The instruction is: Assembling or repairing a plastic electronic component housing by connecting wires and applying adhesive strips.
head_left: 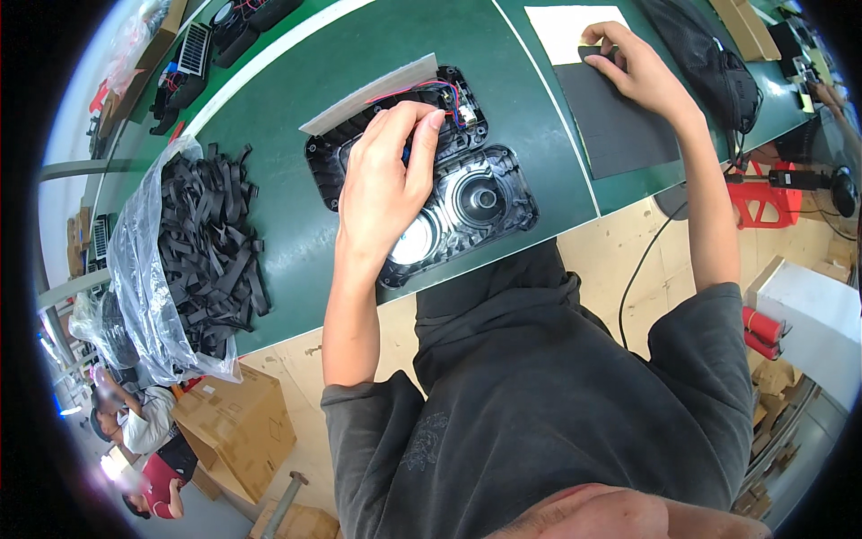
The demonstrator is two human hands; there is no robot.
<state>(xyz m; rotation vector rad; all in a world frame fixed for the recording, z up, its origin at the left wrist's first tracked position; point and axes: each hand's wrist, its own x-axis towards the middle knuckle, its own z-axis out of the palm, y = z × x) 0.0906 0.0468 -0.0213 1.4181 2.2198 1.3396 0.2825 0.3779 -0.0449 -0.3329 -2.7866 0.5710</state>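
An opened black plastic housing [321,166] lies on the green table [269,117], with red and blue wires inside and a light grey strip [359,90] along its back. Its other half [512,198] holds two round speaker parts [479,200]. My left hand [386,171] is over the wired half, fingers curled together; what they grip, if anything, is hidden. My right hand [633,76] pinches a small dark piece [590,54] at the top of a black sheet [615,126], beside a cream-coloured area [557,31].
A bag of black straps [206,242] sits left, electronic assemblies [180,72] at back left, a black bag [718,81] right. Below are cardboard boxes [233,422] and a red stool [763,198]. Co-workers [144,422] are lower left; another person [826,117] is far right.
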